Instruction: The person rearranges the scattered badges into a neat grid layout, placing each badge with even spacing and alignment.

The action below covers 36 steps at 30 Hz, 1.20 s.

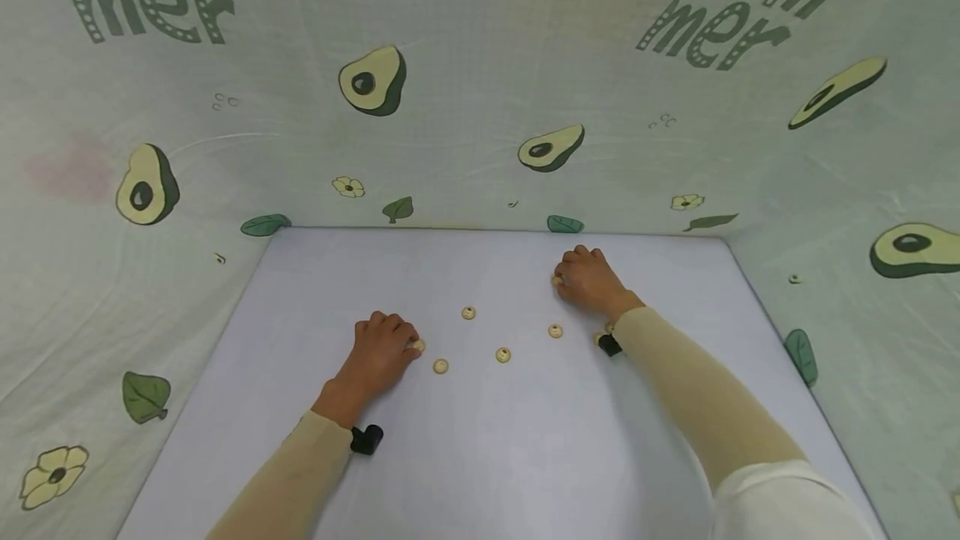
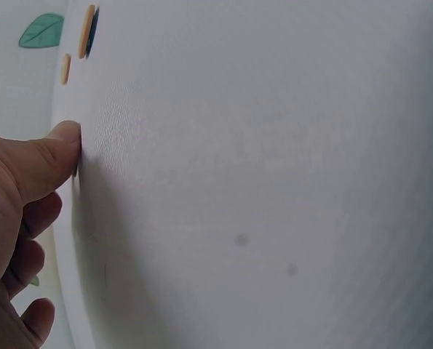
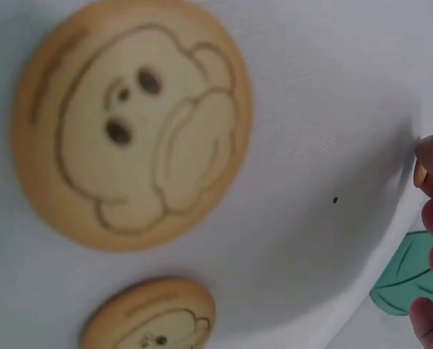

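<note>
Small round biscuits lie flat on the white table. My left hand (image 1: pixel 378 354) has thumb and index finger at the edges of one biscuit (image 1: pixel 419 346), pinching it at the table surface; in the left wrist view the thumb (image 2: pixel 45 163) hides most of it. Farther back on the right, my right hand (image 1: pixel 588 280) pinches another biscuit (image 1: pixel 557 281), whose orange edge (image 3: pixel 420 174) shows at the fingertips in the right wrist view. Close to that wrist camera, a large-looking biscuit (image 3: pixel 132 123) carries a printed animal face, with a second printed biscuit (image 3: pixel 154 320) below it.
Between the hands lie several biscuits, among them one at the back (image 1: pixel 468 312), one in the middle (image 1: pixel 503 354) and one beside the left hand (image 1: pixel 441 366). Another biscuit (image 1: pixel 597 338) sits under the right wrist. Avocado-print cloth (image 1: pixel 465 90) hangs around the table (image 1: pixel 480 457).
</note>
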Tool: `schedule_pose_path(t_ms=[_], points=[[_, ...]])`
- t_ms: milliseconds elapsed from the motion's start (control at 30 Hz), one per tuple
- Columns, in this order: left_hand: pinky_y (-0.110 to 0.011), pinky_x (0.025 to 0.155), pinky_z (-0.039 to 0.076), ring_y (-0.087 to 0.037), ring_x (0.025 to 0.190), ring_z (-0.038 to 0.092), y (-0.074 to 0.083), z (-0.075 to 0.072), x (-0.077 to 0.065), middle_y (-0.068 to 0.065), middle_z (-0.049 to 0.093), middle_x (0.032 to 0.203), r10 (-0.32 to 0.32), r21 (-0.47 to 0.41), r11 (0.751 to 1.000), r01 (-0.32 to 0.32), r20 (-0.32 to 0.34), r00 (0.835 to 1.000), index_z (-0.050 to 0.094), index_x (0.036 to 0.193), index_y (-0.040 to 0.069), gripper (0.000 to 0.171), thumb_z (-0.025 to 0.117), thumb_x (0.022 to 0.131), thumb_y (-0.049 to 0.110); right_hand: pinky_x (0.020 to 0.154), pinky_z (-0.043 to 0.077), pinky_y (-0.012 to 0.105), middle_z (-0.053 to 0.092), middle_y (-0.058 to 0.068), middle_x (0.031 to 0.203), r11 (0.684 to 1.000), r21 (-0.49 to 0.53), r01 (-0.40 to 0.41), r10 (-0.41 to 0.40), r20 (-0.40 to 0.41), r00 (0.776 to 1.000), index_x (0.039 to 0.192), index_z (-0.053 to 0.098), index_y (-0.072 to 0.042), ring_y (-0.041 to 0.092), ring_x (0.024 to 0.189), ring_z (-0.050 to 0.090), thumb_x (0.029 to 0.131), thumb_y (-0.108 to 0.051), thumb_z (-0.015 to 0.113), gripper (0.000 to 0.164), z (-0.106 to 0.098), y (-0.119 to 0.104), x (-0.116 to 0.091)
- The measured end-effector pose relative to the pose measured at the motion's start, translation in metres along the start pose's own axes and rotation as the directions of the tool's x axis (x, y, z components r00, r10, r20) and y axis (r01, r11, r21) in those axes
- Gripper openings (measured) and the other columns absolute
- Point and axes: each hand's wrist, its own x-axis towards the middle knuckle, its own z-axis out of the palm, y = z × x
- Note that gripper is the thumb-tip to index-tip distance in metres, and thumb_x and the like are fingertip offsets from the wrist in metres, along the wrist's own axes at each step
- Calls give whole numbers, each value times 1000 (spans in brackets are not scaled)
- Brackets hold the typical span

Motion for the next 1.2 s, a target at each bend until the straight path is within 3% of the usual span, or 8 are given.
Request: schedule_pose_path(t_ms=[200, 467, 1200], points=[[-56, 98, 43, -30, 113, 55, -4, 4, 0, -5, 69, 113, 14, -4, 1000, -14, -23, 1000, 74, 110, 14, 23, 81, 95, 30, 94, 44, 55, 71, 10, 115, 999, 38, -13, 13, 0, 1000, 112, 78, -9, 32, 107, 56, 100, -23, 70, 20, 10, 2, 4], [-56, 98, 43, -30, 113, 55, -5, 6, 0, -5, 68, 113, 11, -3, 1000, -12, -33, 999, 74, 110, 14, 23, 81, 94, 29, 101, 43, 61, 69, 13, 122, 992, 102, -68, 67, 13, 998, 119, 75, -5, 35, 113, 56, 100, -27, 71, 29, 5, 0, 0], [-56, 96, 43, -31, 113, 55, -4, 3, 1, -6, 69, 113, 24, -8, 1000, -24, -23, 999, 74, 110, 13, 23, 82, 94, 27, 93, 45, 55, 72, 12, 117, 998, 39, -51, 53, -48, 997, 114, 79, -7, 34, 106, 58, 101, -28, 71, 26, 10, -2, -3]])
